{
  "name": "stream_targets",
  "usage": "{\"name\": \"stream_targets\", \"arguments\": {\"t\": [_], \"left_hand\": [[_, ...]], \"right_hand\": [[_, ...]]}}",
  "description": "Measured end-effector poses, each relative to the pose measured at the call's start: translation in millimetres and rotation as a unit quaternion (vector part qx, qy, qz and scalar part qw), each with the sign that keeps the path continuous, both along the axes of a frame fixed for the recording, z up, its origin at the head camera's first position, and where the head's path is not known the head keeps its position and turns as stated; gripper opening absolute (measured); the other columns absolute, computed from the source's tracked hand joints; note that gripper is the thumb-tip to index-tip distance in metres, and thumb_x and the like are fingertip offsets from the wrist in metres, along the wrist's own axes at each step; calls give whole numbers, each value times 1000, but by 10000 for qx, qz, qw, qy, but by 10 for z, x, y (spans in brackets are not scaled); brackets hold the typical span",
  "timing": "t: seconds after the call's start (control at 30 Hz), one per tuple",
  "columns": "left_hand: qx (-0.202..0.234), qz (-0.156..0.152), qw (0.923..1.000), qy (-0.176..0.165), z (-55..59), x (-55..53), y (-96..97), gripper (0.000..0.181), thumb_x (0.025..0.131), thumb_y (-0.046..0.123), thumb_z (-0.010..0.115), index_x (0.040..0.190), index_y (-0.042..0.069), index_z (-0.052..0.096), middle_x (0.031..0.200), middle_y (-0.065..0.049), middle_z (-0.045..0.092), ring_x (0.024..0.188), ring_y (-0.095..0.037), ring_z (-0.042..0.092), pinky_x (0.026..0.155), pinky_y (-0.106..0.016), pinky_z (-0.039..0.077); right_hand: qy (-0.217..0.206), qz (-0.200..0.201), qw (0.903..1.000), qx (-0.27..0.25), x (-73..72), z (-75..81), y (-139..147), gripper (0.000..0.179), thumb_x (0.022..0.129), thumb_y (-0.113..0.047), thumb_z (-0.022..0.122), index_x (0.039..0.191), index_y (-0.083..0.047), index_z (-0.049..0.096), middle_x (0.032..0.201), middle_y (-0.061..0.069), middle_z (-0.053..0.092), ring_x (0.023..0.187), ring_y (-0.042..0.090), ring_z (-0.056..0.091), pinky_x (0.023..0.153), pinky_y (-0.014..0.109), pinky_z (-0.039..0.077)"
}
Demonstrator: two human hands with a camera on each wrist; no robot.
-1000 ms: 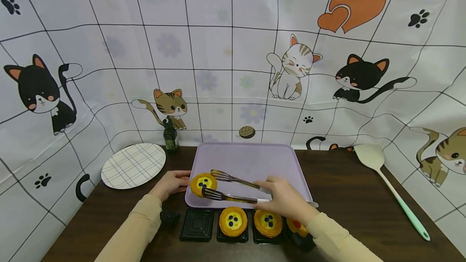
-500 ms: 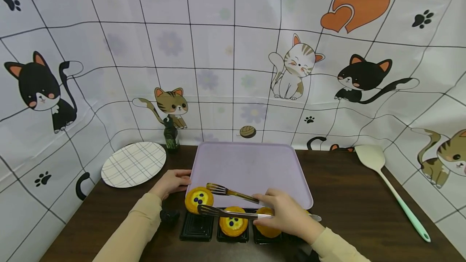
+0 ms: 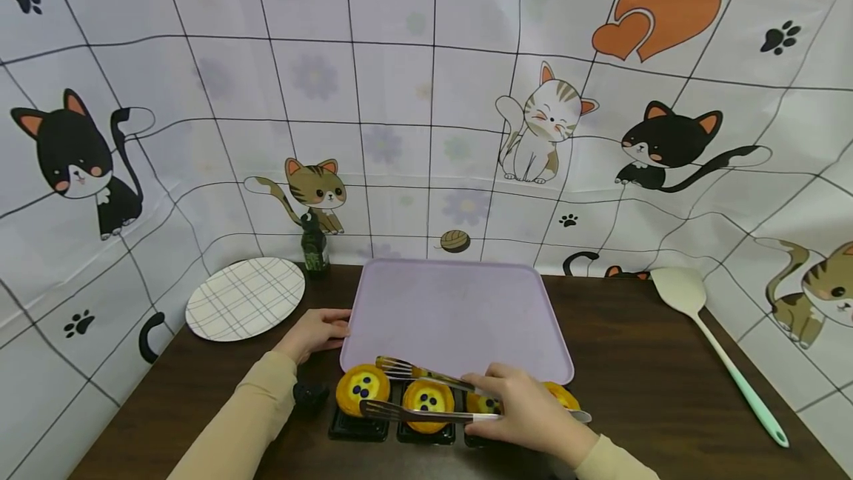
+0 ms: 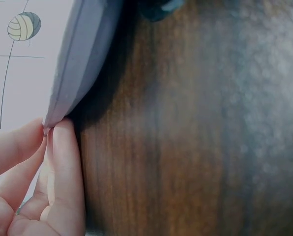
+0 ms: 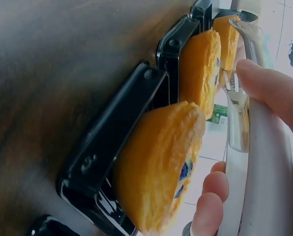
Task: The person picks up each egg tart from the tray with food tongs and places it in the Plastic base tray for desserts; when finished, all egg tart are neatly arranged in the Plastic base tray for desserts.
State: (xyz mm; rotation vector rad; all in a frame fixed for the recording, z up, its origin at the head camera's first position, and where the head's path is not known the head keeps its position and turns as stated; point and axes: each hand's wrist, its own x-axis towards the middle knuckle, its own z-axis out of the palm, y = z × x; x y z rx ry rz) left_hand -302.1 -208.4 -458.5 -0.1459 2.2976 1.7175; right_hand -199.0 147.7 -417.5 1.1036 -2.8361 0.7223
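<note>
In the head view my left hand holds the left edge of a lilac tray; the left wrist view shows thumb and fingers pinching its rim. My right hand grips white-handled tongs with slotted metal ends. Between the tong tips sits an egg tart dotted with blueberries, low over the leftmost black square dish. Beside it a second tart rests in its own dish, overlapped by the tongs. A third tart sits in a dish below my right hand in the right wrist view.
Another tart shows partly behind my right hand. A white checked plate and a dark green bottle stand at the back left. A spatula with a mint handle lies on the right. A cat-patterned sheet hangs behind.
The tongs have carried the tart off the lilac tray's near left corner, toward me and down over the leftmost black dish. The left hand stays at the tray's edge.
</note>
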Motion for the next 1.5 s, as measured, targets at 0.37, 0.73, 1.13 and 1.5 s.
{"name": "stream_targets", "arguments": {"t": [0.37, 0.73, 1.13, 1.5], "left_hand": [[-69, 0, 10000, 35, 13, 16, 22, 45, 90, -1, 60, 134, -7, 49, 108, -19, 63, 89, -17, 64, 83, -37, 57], [-83, -49, 9999, 95, 16, 25, 34, 45, 91, -1, 58, 135, -7, 48, 108, -19, 63, 90, -18, 64, 84, -37, 56], [-73, -38, 9999, 83, 2, 14, 28, 45, 91, 0, 58, 135, -7, 47, 108, -19, 63, 90, -18, 64, 84, -38, 56], [-59, 52, 9999, 63, -21, 13, 9, 45, 91, 0, 58, 135, -7, 48, 110, -20, 63, 89, -17, 64, 83, -37, 57]], "right_hand": [[36, -116, 9998, 168, 35, -32, -19, 56, 74, -48, 77, 122, -20, 65, 85, -7, 53, 66, 1, 41, 53, 15, 39], [26, -197, 9995, 243, 32, -32, -11, 58, 73, -46, 78, 122, -20, 65, 86, -7, 53, 66, 1, 42, 53, 15, 40], [-91, -254, 9994, 229, 42, -30, 5, 60, 72, -45, 79, 123, -18, 64, 87, -8, 54, 65, 1, 41, 52, 15, 38], [211, -360, 9991, 31, 99, 59, 72, 63, 74, -49, 77, 124, -15, 63, 89, -7, 54, 66, 1, 41, 53, 16, 39]]}}
